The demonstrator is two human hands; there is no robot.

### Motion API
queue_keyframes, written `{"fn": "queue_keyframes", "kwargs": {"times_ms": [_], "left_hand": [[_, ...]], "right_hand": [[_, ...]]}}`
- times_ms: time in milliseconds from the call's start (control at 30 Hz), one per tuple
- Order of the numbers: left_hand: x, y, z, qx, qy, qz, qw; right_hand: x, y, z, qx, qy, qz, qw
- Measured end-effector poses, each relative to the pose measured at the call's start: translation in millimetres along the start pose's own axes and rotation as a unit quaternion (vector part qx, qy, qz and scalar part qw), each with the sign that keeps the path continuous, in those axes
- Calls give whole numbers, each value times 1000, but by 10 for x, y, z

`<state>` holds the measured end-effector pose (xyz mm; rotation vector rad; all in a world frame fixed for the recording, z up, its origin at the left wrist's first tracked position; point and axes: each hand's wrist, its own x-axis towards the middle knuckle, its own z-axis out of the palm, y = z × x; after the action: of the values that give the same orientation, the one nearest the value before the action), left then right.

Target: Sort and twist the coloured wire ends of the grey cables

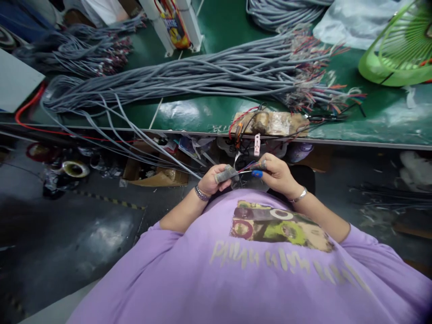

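"Start at the left; what is there?"

"A long bundle of grey cables (168, 78) on the green bench (189, 112); it bends round at its left end, and coloured wire ends (305, 96) spread out at its right; below the bench's front edge sits a cardboard box (151, 181)."

"And the 1 grey cable (182, 165) in hand?"

"It hangs from the bundle over the bench edge; its long axis slants from upper left to lower right, and its working end points right, in front of the purple shirt (236, 270)."

"How does the left hand (216, 177) grip it?"

"Narrowly; the fingers close round the cable near its end and hide the part inside; thin wires (245, 168) come out on the right, nearly level, pointing toward the right hand (278, 173)."

"That hand?"

"Its blue-wrapped thumb and its fingers pinch the wires; I cannot tell how many; the 2 hands are near each other, not touching; above the right hand, a brown board (280, 123) lies along the bench edge."

"Farthest right?"

"A green fan (398, 58), on the bench near the wire ends."
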<state>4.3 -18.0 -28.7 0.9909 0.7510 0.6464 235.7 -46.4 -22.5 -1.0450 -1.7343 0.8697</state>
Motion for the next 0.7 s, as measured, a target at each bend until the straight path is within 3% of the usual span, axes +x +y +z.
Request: {"fn": "queue_keyframes", "kwargs": {"times_ms": [200, 300, 433, 700], "left_hand": [[-13, 40, 20, -42, 15, 46, 998], [-64, 140, -4, -38, 40, 101, 993], [-77, 200, 49, 31, 47, 129, 990], [111, 123, 356, 193, 72, 205, 957]], "right_hand": [[7, 208, -87, -52, 60, 61, 995], [-53, 379, -128, -22, 129, 169, 977], [-128, 448, -107, 143, 77, 299, 940], [237, 190, -97, 356, 34, 342, 869]]}}
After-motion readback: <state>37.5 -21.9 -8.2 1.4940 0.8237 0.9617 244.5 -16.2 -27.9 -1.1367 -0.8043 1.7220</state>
